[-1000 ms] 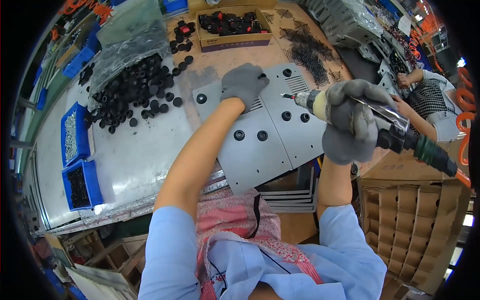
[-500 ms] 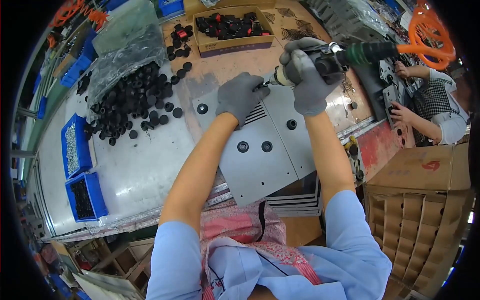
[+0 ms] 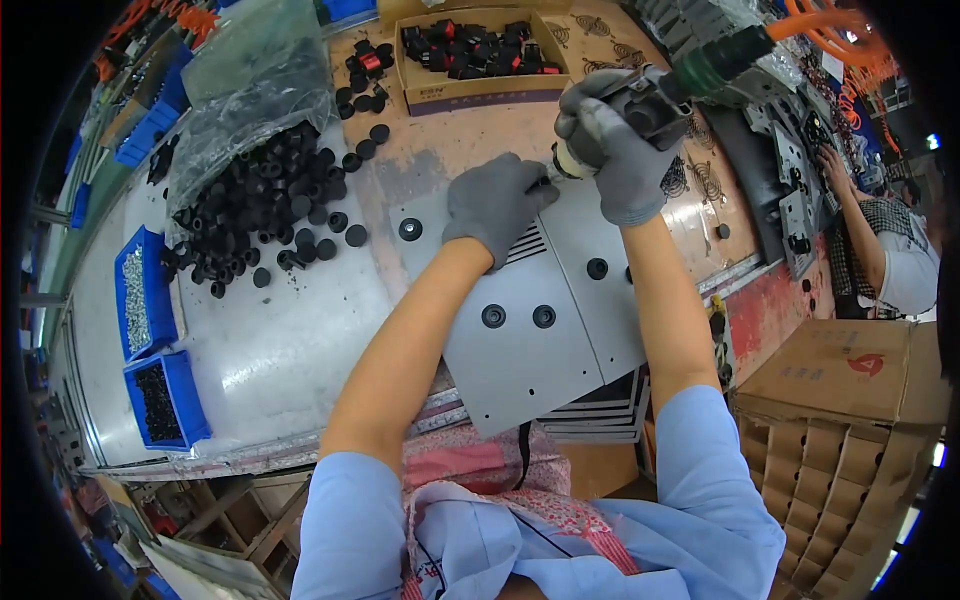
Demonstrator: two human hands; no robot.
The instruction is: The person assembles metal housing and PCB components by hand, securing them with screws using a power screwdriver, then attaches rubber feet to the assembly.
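In grey work gloves, both of my hands are over a grey metal panel (image 3: 520, 365) with slots, small holes and several round black rubber feet (image 3: 493, 316) on it. My right hand (image 3: 625, 165) is wrapped round a black pneumatic screwdriver (image 3: 645, 112), tilted with its nose toward my left hand. Fingers pinched, my left hand (image 3: 492, 205) rests at the panel's far edge beside the driver's nose. Something small and dark shows at its fingertips, too hidden to name. An orange air hose (image 3: 825, 25) runs from the driver's back end.
Loose black rubber feet (image 3: 270, 190) are heaped by a clear plastic bag (image 3: 250, 100) at left. Nearer stand blue bins of screws (image 3: 135, 300) and black parts (image 3: 160, 400). A carton (image 3: 485, 98) of black-and-red parts is behind. At right are a co-worker's arm (image 3: 860, 220) and a divided cardboard box (image 3: 830, 370).
The driver's back end has swung up and slightly left, its nose still by my left fingers. The whole view has shifted a little. The co-worker's hands have moved among the metal parts.
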